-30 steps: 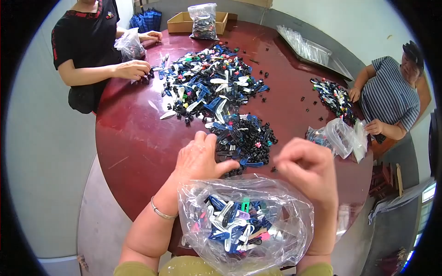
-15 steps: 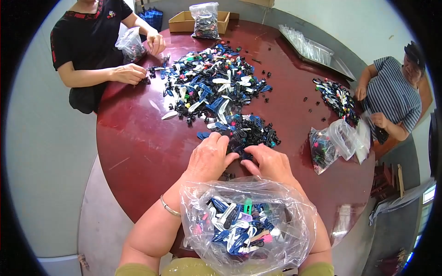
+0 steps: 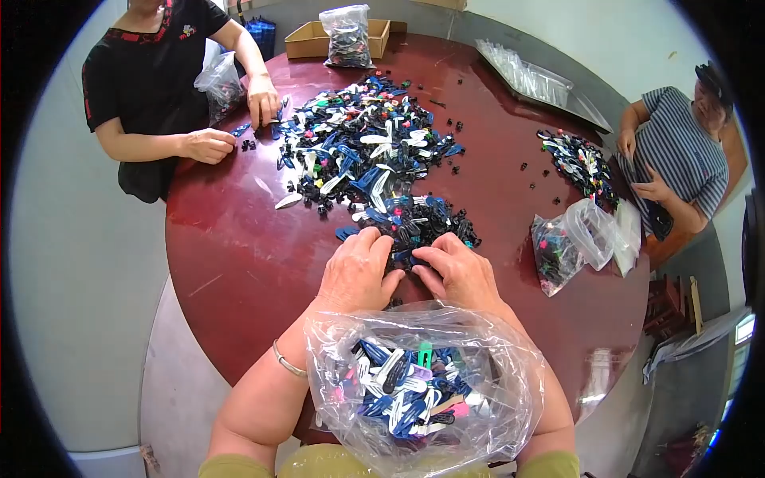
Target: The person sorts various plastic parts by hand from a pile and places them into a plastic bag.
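Observation:
My left hand (image 3: 358, 267) rests at the near edge of a pile of small black hair clips (image 3: 434, 223), thumb apart from the fingers. Its fingertips are partly hidden among the clips. Facing it, my right hand (image 3: 462, 275) has thumb and index finger close together around a small dark hair clip (image 3: 413, 260). Between my forearms, a clear plastic bag (image 3: 502, 358) gapes at the table's near edge. Inside lie white, blue, black, green and pink snap hair clips (image 3: 410, 390).
A large mixed heap of hair clips (image 3: 351, 151) covers the middle of the round red table (image 3: 231, 271). Two people handle clips at left and right. A filled bag (image 3: 348, 36), cardboard box (image 3: 307, 40), tray (image 3: 550, 88) and another bag (image 3: 558, 251) stand around.
My right hand has shifted slightly up toward the black clips. The left person's hands have moved, one lower toward the clips; the right person's hands now hold a dark item.

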Demonstrator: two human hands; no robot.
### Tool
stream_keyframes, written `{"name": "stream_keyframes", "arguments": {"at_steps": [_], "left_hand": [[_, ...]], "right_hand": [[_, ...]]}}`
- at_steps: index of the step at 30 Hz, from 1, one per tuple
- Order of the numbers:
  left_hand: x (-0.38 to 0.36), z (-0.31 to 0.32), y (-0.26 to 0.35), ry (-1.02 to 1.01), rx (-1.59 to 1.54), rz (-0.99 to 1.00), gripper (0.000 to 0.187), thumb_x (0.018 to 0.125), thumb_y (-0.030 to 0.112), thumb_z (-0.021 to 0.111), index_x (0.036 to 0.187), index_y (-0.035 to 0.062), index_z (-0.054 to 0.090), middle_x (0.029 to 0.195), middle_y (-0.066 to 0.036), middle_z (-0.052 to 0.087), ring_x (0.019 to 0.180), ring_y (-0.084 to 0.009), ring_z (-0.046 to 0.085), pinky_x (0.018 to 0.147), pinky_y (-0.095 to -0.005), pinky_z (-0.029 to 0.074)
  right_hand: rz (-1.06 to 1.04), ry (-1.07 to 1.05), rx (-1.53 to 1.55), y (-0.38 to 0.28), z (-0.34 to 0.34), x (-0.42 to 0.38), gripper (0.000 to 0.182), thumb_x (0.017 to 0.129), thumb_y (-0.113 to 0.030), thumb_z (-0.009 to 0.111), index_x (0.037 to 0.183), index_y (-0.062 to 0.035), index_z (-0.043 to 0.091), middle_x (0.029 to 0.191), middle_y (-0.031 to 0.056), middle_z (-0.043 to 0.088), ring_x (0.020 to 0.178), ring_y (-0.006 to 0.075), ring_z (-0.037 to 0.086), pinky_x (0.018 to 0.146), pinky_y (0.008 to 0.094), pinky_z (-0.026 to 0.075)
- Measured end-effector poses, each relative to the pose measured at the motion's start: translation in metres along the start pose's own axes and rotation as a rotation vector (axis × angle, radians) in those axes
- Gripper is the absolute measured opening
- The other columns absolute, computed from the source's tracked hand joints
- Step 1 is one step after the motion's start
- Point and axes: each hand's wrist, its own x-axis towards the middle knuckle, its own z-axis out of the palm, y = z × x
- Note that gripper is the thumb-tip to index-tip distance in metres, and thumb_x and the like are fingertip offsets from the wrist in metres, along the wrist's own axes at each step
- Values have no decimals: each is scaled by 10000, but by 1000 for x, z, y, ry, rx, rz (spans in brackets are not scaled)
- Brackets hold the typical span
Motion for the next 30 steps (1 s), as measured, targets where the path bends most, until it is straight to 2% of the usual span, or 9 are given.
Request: {"name": "stream_keyframes", "arguments": {"at_steps": [4, 9, 11, 14, 17, 23, 26, 29, 30], "left_hand": [[1, 9, -9, -3, 10, 22, 353, 760, 139, 725, 1061, 4, 599, 1111, -164, 583, 1037, -350, 570, 887, -413, 475], [1, 9, -9, 43, -55, 32, 363, 761, 146, 730, 1064, -4, 599, 1111, -163, 587, 1039, -347, 573, 878, -407, 480], [1, 6, -5, 24, -65, 7, 430, 745, 194, 754, 1086, -15, 596, 1129, -178, 580, 1055, -355, 566, 899, -413, 470], [0, -2, 3, 6, -9, 25, 630, 688, 297, 804, 1166, -33, 562, 1204, -224, 537, 1116, -384, 528, 958, -437, 435], [-3, -1, 6, -33, 44, 63, 902, 609, 432, 838, 1272, -59, 472, 1310, -282, 428, 1215, -436, 427, 1036, -489, 348], [-5, 23, -2, -92, 124, 111, 1159, 595, 595, 801, 1400, -70, 298, 1432, -356, 250, 1362, -485, 232, 1121, -550, 174], [-2, 27, -2, -45, 149, 80, 1129, 613, 587, 793, 1389, -76, 309, 1428, -350, 268, 1355, -476, 253, 1117, -550, 188], [1, 31, -7, 29, 169, 38, 1059, 662, 547, 777, 1389, -69, 315, 1429, -341, 288, 1352, -463, 276, 1116, -546, 197], [2, 31, -11, 57, 179, 27, 1035, 677, 523, 775, 1396, -60, 312, 1432, -335, 297, 1350, -458, 287, 1118, -540, 199]], "right_hand": [[-63, 41, -1, 3, 5, 1, 120, 801, -165, 700, 891, -89, 676, 903, 69, 596, 744, 282, 633, 636, 393, 527], [104, 204, 342, 1, 0, 5, 73, 818, -74, 679, 889, -62, 673, 824, 59, 626, 662, 183, 620, 587, 305, 500], [273, 259, 622, -1, -3, 6, 59, 847, -30, 661, 905, -22, 664, 790, 36, 661, 661, 78, 582, 572, 228, 462], [517, 217, 968, 2, -21, 9, 65, 891, -49, 639, 931, 1, 646, 796, 18, 660, 646, 43, 567, 587, 186, 461], [561, 236, 1203, 1, -42, 10, 70, 878, -15, 635, 943, 9, 634, 781, 16, 649, 644, 40, 567, 565, 180, 450], [372, 132, 1302, -45, -100, -6, 125, 820, 38, 664, 943, 21, 650, 809, 36, 666, 669, 61, 587, 585, 172, 440], [-124, -213, 1178, -49, -117, -10, 133, 798, 53, 672, 929, 32, 662, 817, 40, 675, 699, 66, 599, 602, 185, 450], [171, -16, 1081, -53, -109, -9, 108, 812, 41, 661, 919, 35, 668, 822, 43, 684, 709, 75, 606, 609, 202, 465], [402, 79, 1001, -50, -104, -3, 101, 827, 20, 656, 927, 25, 669, 828, 38, 684, 696, 72, 603, 612, 203, 471]]}}
